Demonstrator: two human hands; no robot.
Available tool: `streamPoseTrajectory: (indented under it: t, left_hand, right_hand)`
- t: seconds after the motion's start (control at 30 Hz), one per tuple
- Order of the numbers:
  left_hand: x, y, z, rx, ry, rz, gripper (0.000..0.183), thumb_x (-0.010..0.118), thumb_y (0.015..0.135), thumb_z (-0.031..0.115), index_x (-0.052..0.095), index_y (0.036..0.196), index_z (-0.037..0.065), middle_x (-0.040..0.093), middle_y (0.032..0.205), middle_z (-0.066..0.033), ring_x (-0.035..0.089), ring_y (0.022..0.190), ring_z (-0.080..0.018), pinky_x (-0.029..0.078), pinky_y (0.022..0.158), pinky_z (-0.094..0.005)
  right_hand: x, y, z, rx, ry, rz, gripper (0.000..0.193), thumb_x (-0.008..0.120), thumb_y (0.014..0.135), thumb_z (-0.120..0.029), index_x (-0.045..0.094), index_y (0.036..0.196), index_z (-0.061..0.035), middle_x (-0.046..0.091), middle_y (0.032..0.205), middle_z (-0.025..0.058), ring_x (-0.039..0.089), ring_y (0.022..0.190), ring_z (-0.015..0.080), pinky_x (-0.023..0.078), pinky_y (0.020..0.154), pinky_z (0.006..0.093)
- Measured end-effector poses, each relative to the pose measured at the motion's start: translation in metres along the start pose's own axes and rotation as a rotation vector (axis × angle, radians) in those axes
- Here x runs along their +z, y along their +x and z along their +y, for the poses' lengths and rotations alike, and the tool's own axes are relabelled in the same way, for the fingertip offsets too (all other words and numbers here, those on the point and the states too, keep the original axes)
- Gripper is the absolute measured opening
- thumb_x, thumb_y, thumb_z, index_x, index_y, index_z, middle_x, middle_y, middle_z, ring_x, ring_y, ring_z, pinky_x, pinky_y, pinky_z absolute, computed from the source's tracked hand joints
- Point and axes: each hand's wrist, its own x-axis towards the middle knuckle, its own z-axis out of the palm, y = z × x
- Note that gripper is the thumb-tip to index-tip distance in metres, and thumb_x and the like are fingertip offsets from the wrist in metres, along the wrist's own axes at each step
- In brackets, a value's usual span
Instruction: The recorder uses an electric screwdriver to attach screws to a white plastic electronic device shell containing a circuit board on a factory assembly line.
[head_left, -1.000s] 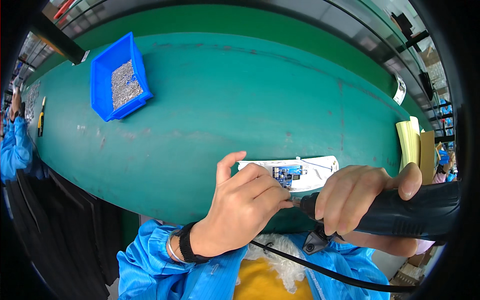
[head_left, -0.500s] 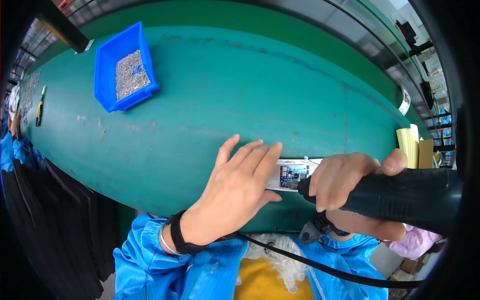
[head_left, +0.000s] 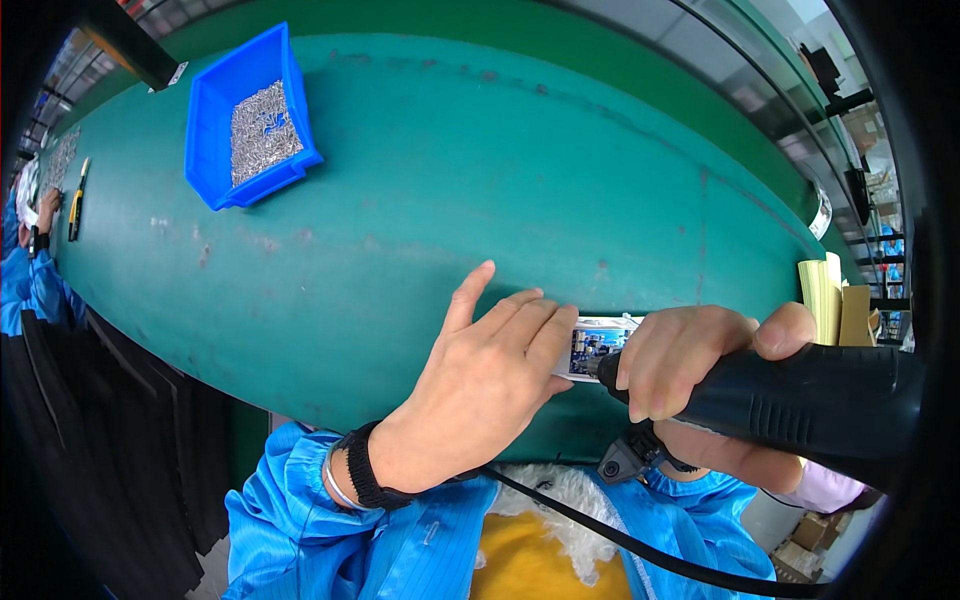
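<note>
A white casing with a blue circuit board [head_left: 593,345] inside lies on the green table in front of me. My left hand [head_left: 490,355] covers its left end, fingers on the far side and thumb on the near side, holding it down. My right hand [head_left: 690,370] is wrapped round a black electric screwdriver [head_left: 800,400], held almost level. The screwdriver's nose points left over the board; its tip is close to the board, but I cannot tell whether it touches. The casing's right part is hidden behind my right hand.
A blue bin [head_left: 215,125] of small silvery screws stands at the far left. Beyond it lies a yellow-and-black cutter-like tool [head_left: 77,205], near a co-worker's hand [head_left: 47,210]. Yellowish sheets [head_left: 820,297] stand at the right edge. A black cable [head_left: 640,542] crosses my lap.
My left hand has shifted slightly right, its thumb drawn in against the casing. More of the board's left end is covered. A co-worker's hand has come into sight at far left.
</note>
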Motion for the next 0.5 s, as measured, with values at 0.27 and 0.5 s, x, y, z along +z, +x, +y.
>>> streamPoseTrajectory:
  t: [0.27, 0.5]
  left_hand:
    - [0.007, 0.001, -0.002, 0.095, 0.094, 0.019, 0.053, 0.067, 0.06, 0.014, 0.049, 0.105, -0.006, 0.053, 0.098, -0.0151, 0.055, 0.092, -0.0273, 0.033, 0.093, -0.0453]
    - [0.008, 0.001, -0.004, 0.114, 0.174, 0.001, 0.051, 0.063, 0.064, 0.018, 0.048, 0.106, -0.008, 0.052, 0.097, -0.0161, 0.055, 0.092, -0.0276, 0.032, 0.094, -0.0448]
  right_hand:
    - [-0.003, 0.005, 0.004, -0.02, -0.069, -0.112, 0.065, 0.059, 0.07, -0.054, 0.028, 0.108, -0.012, 0.054, 0.067, 0.0068, 0.054, 0.051, 0.0183, 0.046, 0.051, 0.0309]
    - [-0.001, 0.002, -0.006, 0.169, 0.14, 0.013, 0.048, 0.073, 0.061, -0.019, 0.042, 0.096, -0.0094, 0.056, 0.071, 0.0173, 0.054, 0.061, 0.0285, 0.043, 0.062, 0.0413]
